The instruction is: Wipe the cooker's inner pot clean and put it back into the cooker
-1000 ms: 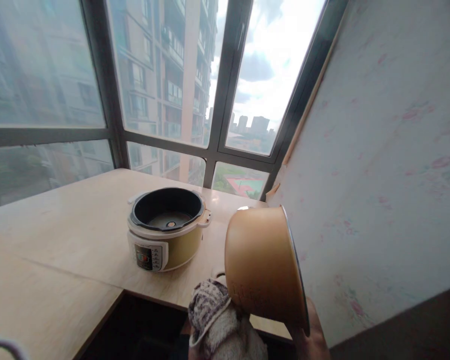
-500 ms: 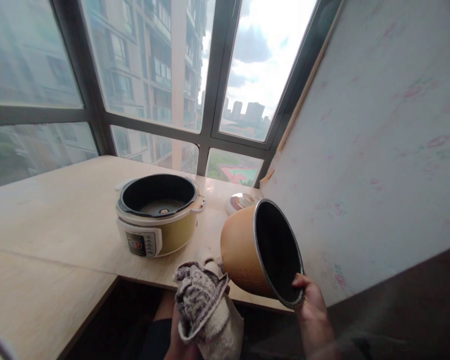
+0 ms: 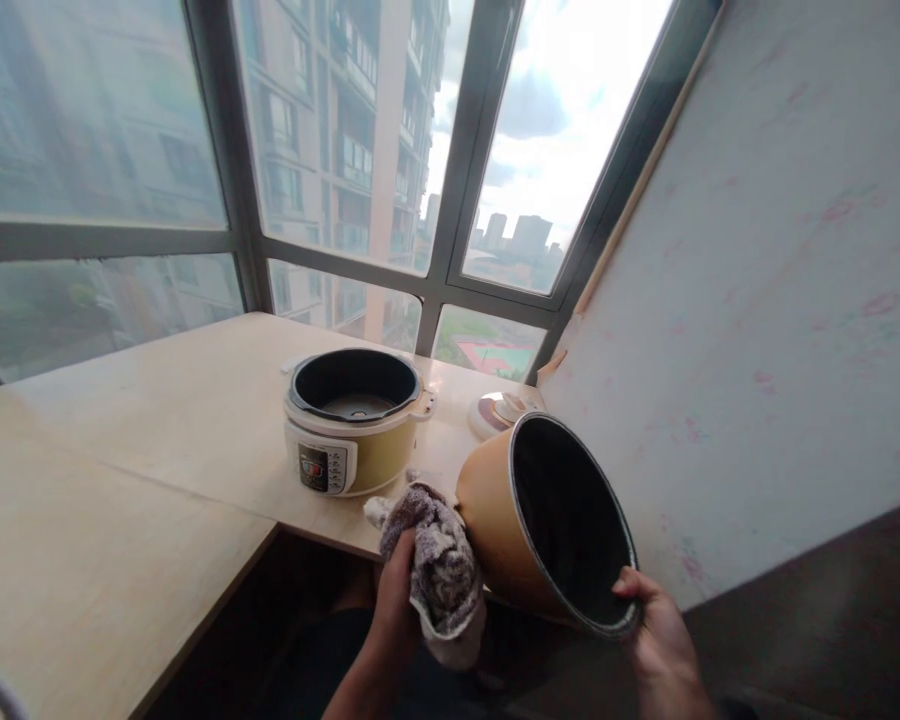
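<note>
My right hand (image 3: 656,620) grips the rim of a tan inner pot (image 3: 491,515) with a dark inside, its thumb hooked over the edge. The pot is tilted on its side, its mouth facing right and toward me. In my left hand (image 3: 397,590) a bunched grey-and-white towel (image 3: 442,570) is held against or close beside the pot's outer wall; the towel hides most of the fingers. Behind the towel, on the counter, stands the cooker body (image 3: 382,455), uncovered, with a black interior and a control panel on its front.
A white lid (image 3: 487,415) lies on the counter behind the pot. The pale stone countertop (image 3: 157,420) runs along the windows (image 3: 345,150) and has an inner corner near me. A flowered wall (image 3: 795,300) rises on the right.
My left hand has come up with the towel, closer to the pot's side. The pot has shifted slightly, still in my right hand. The whole view has swung a little left.
</note>
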